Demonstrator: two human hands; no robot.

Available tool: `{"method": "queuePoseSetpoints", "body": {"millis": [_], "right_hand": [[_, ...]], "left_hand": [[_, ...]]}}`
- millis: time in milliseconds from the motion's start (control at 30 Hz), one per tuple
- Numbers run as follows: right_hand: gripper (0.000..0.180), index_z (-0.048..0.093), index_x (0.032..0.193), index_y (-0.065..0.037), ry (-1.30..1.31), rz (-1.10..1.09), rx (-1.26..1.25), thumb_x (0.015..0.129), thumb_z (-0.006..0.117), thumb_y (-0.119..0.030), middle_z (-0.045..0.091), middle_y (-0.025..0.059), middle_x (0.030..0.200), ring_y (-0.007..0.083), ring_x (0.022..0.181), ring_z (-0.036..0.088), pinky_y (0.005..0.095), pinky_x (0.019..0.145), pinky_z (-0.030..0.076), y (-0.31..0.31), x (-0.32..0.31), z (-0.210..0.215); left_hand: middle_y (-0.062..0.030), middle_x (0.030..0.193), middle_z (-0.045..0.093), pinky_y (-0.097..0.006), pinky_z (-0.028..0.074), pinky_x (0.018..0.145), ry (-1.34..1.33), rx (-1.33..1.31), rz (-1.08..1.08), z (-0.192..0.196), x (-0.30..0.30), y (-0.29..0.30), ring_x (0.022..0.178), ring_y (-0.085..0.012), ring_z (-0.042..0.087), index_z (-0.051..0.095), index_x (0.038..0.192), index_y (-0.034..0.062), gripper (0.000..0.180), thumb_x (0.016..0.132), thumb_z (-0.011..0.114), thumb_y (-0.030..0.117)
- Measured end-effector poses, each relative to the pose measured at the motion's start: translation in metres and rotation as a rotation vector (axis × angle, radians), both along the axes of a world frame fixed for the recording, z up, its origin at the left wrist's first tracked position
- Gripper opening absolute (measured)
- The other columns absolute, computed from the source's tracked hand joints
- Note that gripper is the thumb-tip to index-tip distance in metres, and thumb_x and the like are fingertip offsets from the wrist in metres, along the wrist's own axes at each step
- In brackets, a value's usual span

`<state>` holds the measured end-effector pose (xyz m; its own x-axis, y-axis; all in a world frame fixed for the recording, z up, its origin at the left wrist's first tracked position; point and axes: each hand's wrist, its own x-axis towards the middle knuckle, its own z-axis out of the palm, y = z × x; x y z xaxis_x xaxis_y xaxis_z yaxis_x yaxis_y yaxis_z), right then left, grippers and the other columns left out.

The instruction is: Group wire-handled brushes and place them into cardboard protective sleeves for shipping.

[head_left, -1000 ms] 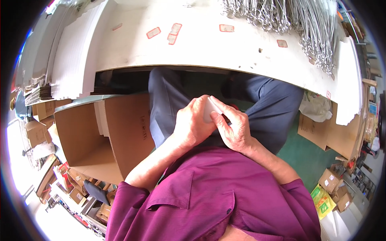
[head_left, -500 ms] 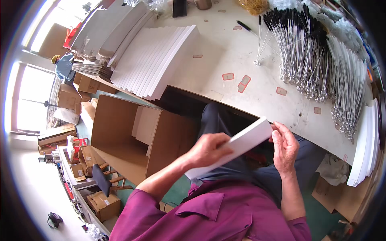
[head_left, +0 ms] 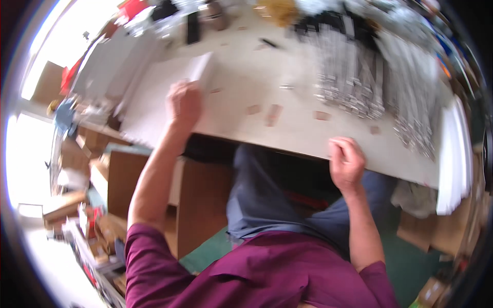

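My left hand (head_left: 185, 103) reaches over the row of flat white cartons (head_left: 149, 100) at the table's left. It touches or hovers at the row's right end, its fingers curled and smeared by motion, so I cannot tell whether it grips one. Near the table's front edge is my right hand (head_left: 347, 163), fingers curled and pressed together. Anything inside that hand is hidden. Beyond it on the right lies a heap of thin wire-handled brushes (head_left: 349, 66) with black bristles, and next to them more wire-handled pieces (head_left: 413, 92) with pale tops.
An open cardboard box (head_left: 203, 197) stands below the table's left front edge. White strips or cartons (head_left: 454, 159) are stacked at the right end. Toward the back are a dark flat object (head_left: 193, 28), a metal cup (head_left: 213, 15) and a yellowish bundle (head_left: 280, 10).
The long white carton has left my hands and is not in sight. My left hand has moved up and left to the carton row. The right hand's fingers have curled in; the view has shifted.
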<state>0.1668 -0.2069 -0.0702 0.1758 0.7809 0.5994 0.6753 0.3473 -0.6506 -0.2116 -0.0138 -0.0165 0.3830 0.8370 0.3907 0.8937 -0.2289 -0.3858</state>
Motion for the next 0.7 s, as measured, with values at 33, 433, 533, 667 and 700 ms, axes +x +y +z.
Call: {"method": "queuePoseSetpoints", "body": {"millis": [33, 433, 533, 667, 700], "right_hand": [[0.003, 0.068, 0.09, -0.001, 0.016, 0.008, 0.016, 0.089, 0.065, -0.003, 0.069, 0.0146, 0.088, 0.0311, 0.079, 0.068, 0.0385, 0.071, 0.054, 0.002, -0.001, -0.004], [0.009, 0.068, 0.096, -0.003, 0.003, -0.411, -0.004, 0.089, 0.068, -0.008, 0.07, 0.0141, 0.09, 0.0335, 0.081, 0.069, 0.0385, 0.073, 0.056, -0.07, 0.123, 0.035], [0.03, 0.064, 0.113, -0.003, -0.38, -0.735, -0.141, 0.087, 0.069, -0.016, 0.066, 0.0188, 0.114, 0.0358, 0.11, 0.061, 0.0444, 0.095, 0.05, -0.101, 0.208, 0.031], [0.055, 0.053, 0.134, 0.001, -0.636, -1.079, -0.514, 0.084, 0.069, -0.014, 0.051, 0.0198, 0.139, 0.0365, 0.131, 0.045, 0.0459, 0.113, 0.035, -0.153, 0.277, 0.045], [0.06, 0.051, 0.136, 0.002, -0.672, -1.118, -0.623, 0.082, 0.07, -0.015, 0.048, 0.0202, 0.142, 0.0365, 0.133, 0.043, 0.0465, 0.115, 0.031, -0.16, 0.285, 0.044]], "left_hand": [[-0.0112, 0.084, 0.065, -0.043, 0.052, 0.082, 0.039, 0.063, -0.077, -0.004, -0.012, 0.006, 0.087, -0.0297, 0.063, 0.064, 0.083, 0.0096, 0.008, 0.084, 0.057, 0.012], [-0.022, 0.12, 0.064, -0.046, 0.047, 0.1, -0.612, -0.304, -0.324, -0.032, 0.08, -0.068, 0.115, -0.0408, 0.06, 0.062, 0.119, -0.0016, 0.033, 0.088, 0.069, 0.008], [-0.0213, 0.119, 0.064, -0.045, 0.048, 0.099, -0.703, -0.306, -0.392, -0.054, 0.093, -0.07, 0.113, -0.0391, 0.061, 0.063, 0.115, -0.0027, 0.029, 0.088, 0.068, 0.007], [-0.0212, 0.12, 0.064, -0.045, 0.047, 0.099, -0.733, -0.271, -0.399, -0.069, 0.111, -0.068, 0.114, -0.0382, 0.06, 0.064, 0.113, -0.0048, 0.026, 0.091, 0.064, 0.009], [-0.0212, 0.121, 0.064, -0.046, 0.047, 0.1, -0.747, -0.269, -0.365, -0.072, 0.111, -0.067, 0.115, -0.0382, 0.059, 0.063, 0.114, -0.0054, 0.026, 0.092, 0.063, 0.01]]}}
